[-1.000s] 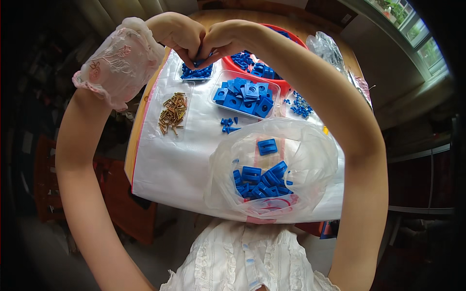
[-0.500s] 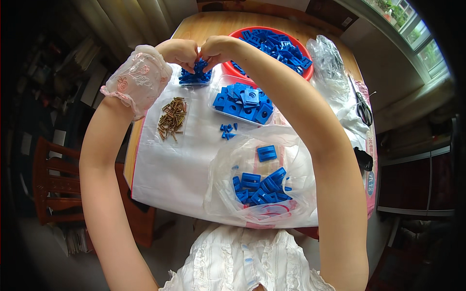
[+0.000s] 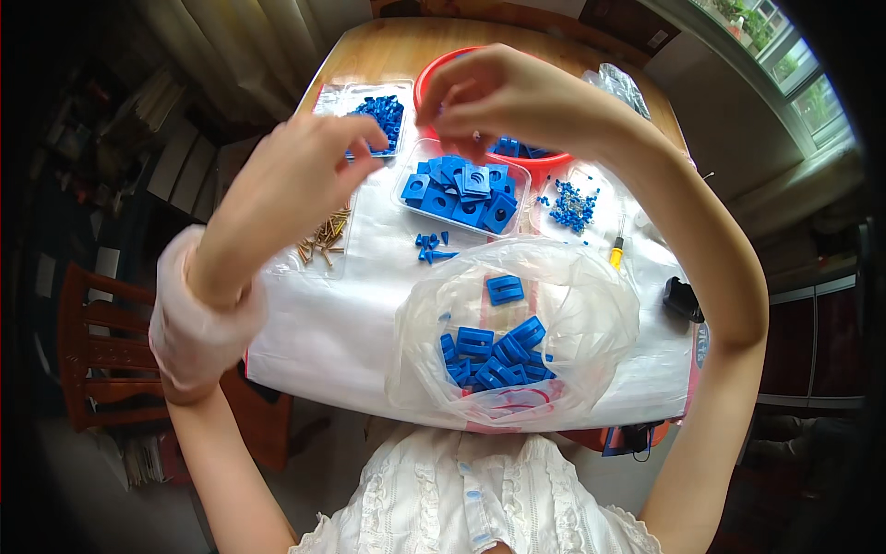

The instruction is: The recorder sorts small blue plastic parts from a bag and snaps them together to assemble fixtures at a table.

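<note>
My left hand (image 3: 300,175) is raised over the left of the table, thumb and fingers apart, with nothing seen in it. Beneath it lies a pile of brass-coloured screws (image 3: 325,242), partly covered. My right hand (image 3: 475,97) hangs before the red basin (image 3: 544,164), fingers loosely bent and apart, and no object shows in it. Between and behind the hands is a container of small blue plastic parts (image 3: 383,115). Nearer stands a clear box (image 3: 406,194) of flat blue square plates with round holes (image 3: 471,212). A few small blue pieces (image 3: 432,247) lie in front of it.
An open clear plastic bag (image 3: 415,342) with blue blocks (image 3: 498,355) lies near the front edge. To the right are small blue-and-white bits (image 3: 574,208), a yellow-handled screwdriver (image 3: 616,254) and a black object (image 3: 683,300). A crumpled clear bag (image 3: 620,88) lies far right.
Both hands have left the container of small blue parts and moved apart. My left hand came nearer and left; my right moved right, over the red basin. The bits and screwdriver now show.
</note>
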`<action>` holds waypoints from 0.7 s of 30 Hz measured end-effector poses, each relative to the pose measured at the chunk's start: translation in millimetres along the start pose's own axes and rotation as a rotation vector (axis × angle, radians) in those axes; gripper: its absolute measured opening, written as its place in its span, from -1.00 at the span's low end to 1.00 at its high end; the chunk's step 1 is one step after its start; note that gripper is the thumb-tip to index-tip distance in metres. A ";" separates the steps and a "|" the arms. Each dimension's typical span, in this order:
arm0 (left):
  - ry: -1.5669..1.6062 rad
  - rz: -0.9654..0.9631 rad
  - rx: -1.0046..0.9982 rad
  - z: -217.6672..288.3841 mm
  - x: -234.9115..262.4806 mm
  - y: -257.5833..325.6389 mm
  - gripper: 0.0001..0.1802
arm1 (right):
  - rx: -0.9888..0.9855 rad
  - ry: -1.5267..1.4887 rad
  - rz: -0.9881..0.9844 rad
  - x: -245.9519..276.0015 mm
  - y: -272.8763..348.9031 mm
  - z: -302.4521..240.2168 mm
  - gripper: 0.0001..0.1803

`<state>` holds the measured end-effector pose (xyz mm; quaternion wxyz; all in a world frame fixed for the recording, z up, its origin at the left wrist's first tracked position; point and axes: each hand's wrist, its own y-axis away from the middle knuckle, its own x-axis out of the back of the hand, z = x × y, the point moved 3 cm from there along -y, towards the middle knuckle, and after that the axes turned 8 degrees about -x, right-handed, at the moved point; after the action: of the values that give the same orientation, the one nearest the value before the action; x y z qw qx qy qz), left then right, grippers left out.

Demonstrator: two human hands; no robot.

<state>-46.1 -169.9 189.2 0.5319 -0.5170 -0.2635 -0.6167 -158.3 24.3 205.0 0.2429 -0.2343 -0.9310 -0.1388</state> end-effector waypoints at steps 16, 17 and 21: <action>0.078 -0.188 -0.001 62.5 -136.5 90.2 -0.17 | -0.034 0.344 0.076 -172.5 89.1 115.1 -0.81; 0.109 -0.160 0.013 60.5 -141.0 90.8 -0.23 | -0.028 0.332 0.096 -174.6 87.5 116.0 -0.84; 0.273 -0.088 0.059 51.3 -152.1 93.0 -0.39 | -0.016 0.292 0.142 -180.1 84.0 113.1 -0.82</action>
<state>43.2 -94.1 45.3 0.5504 -0.4005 -0.2292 -0.6958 -20.7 71.5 28.5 0.3831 -0.2787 -0.8658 -0.1611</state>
